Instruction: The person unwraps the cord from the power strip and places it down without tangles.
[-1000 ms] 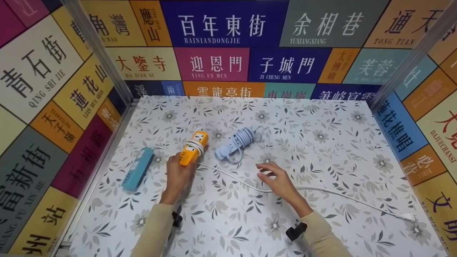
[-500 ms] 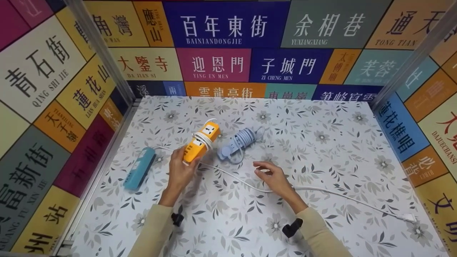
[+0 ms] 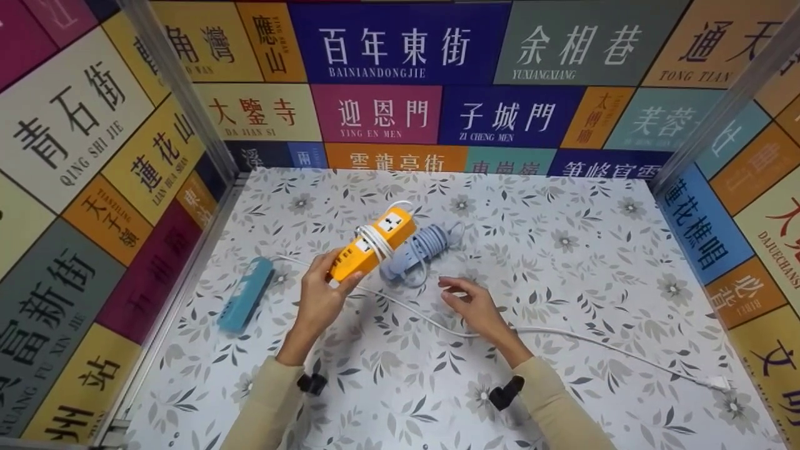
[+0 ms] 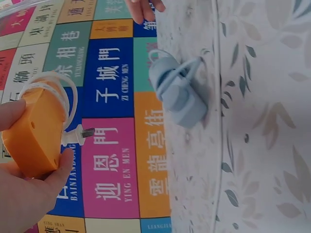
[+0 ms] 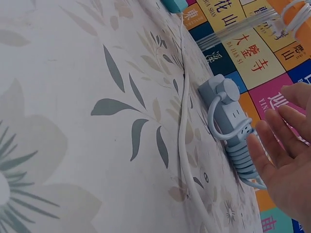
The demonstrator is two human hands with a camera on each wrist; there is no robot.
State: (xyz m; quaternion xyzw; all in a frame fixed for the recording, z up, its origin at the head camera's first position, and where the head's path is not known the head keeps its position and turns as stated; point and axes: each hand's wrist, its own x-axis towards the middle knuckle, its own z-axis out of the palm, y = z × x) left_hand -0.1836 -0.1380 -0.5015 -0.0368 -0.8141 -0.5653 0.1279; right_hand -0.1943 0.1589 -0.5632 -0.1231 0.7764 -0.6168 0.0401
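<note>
So the left hand (image 3: 324, 294) has the orange power strip (image 3: 358, 260) pinched by its lower end, just left of centre in the frame, and it looks lifted clear of the tabletop (image 3: 562, 406). Right hand (image 3: 473, 305) is right of centre, holding nothing, fingers loosely bent with a modest gap to the thumb. I'd call this the carrying stage, strip up in the air and not set down yet. Next move mostly calls for a steady grip, imo, since the white plug (image 4: 73, 136) sticks out from the strip in the left wrist view and could snag

Materials: the orange one is a smooth, boxy plastic bar with glossy white cord wound round its middle. Near it, mid-frame, lies a pale blue strip (image 5: 232, 115), rounder at the end, its cord coiled in tight ridges. Teal strip (image 3: 245, 297) sits far left, a plain slab, and a thin white cable (image 3: 544, 329) snakes across to the lower right, apparently from it. Tabletop's flat, white, leaf-and-flower printed
</note>
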